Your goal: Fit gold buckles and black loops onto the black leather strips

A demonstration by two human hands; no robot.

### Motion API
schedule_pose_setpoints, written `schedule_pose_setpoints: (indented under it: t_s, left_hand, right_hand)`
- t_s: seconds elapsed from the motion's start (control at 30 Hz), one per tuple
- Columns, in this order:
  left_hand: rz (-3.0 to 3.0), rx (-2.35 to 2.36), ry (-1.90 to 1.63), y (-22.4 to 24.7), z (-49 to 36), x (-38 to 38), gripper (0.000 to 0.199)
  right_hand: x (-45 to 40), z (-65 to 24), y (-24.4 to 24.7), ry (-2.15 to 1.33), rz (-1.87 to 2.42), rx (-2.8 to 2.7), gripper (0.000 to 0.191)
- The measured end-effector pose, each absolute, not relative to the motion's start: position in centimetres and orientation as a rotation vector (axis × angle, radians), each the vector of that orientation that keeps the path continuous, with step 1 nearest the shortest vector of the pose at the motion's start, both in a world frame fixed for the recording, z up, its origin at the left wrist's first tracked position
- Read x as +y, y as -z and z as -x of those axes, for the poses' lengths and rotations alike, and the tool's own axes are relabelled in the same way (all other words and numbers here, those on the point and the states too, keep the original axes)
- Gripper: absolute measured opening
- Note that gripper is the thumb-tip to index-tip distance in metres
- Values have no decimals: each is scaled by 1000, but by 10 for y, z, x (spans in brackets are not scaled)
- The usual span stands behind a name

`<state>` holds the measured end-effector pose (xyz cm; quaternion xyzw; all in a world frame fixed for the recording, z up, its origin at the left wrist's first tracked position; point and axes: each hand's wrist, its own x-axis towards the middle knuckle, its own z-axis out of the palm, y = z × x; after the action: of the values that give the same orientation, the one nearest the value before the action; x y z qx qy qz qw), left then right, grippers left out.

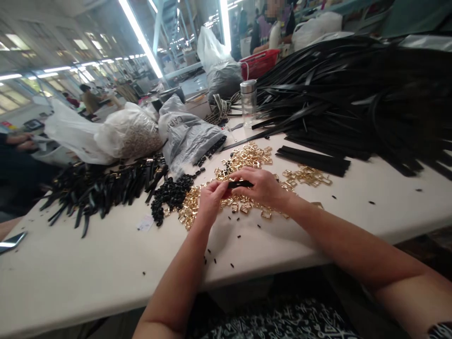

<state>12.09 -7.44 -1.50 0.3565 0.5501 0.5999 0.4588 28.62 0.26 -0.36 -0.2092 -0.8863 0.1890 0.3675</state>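
Note:
A short black strap piece (240, 184) is held between my two hands, above a spread of gold metal buckles (249, 156). My left hand (212, 195) pinches its left end between thumb and fingers. The fingers of my right hand (263, 187) are closed on its right part and cover some of it. Left of the buckles is a heap of small black rings (171, 195). More gold buckles (309, 175) lie to the right, beside a stack of flat black straps (313, 160).
A large pile of long black straps (346, 94) covers the right back. A glass jar (249, 104) stands near the middle back. Plastic bags (129, 132) and black strap pieces (109, 186) lie left. A phone (12, 242) is at the far left; people sit beyond.

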Motion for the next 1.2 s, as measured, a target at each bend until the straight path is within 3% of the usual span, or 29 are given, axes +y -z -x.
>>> schedule_pose_setpoints:
  t_s: [0.2, 0.47, 0.77, 0.87, 1.03, 1.2]
  left_hand:
    - [-826, 1282, -1474, 17, -125, -75, 34]
    - [-910, 1335, -1369, 14, -121, -74, 42]
    - [-995, 1740, -1550, -2, -39, -63, 41]
    - [-1290, 2072, -1277, -6, -16, -41, 33]
    - [-1753, 2460, -476, 2, -14, 4, 22]
    - [-1753, 2464, -461, 11, -16, 23, 10]
  right_hand:
    - [-1, -283, 8, -278, 513, -2292, 21]
    - [-1, -284, 7, -88, 507, -2370, 32]
    - [20, -295, 8, -60, 642, -2347, 27]
    - [24, -300, 3, -27, 686, -2324, 28]
    - [24, -302, 0, -4, 690, -2323, 29]
    - [25, -299, 5, 28, 671, -2318, 29]
